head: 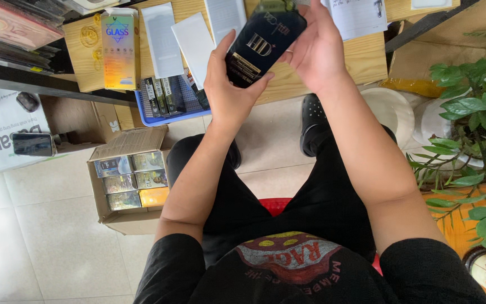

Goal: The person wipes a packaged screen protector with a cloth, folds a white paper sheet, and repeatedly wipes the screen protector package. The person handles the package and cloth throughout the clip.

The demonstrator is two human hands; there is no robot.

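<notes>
A flat black packet with gold lettering (262, 45) is held up in front of me over a low wooden table (361, 62). My left hand (229, 90) grips its lower end, thumb across the bottom corner. My right hand (313, 48) holds its upper right edge, fingers behind it. Both forearms reach out from my lap. I sit on a red stool (277, 204).
White packets (192, 39) and an upright colourful box (120, 48) lie on the table. A blue basket (167, 115) holds dark packets. On the tiled floor, an open cardboard box (133, 180) holds small boxes. A potted plant (473, 141) stands at right.
</notes>
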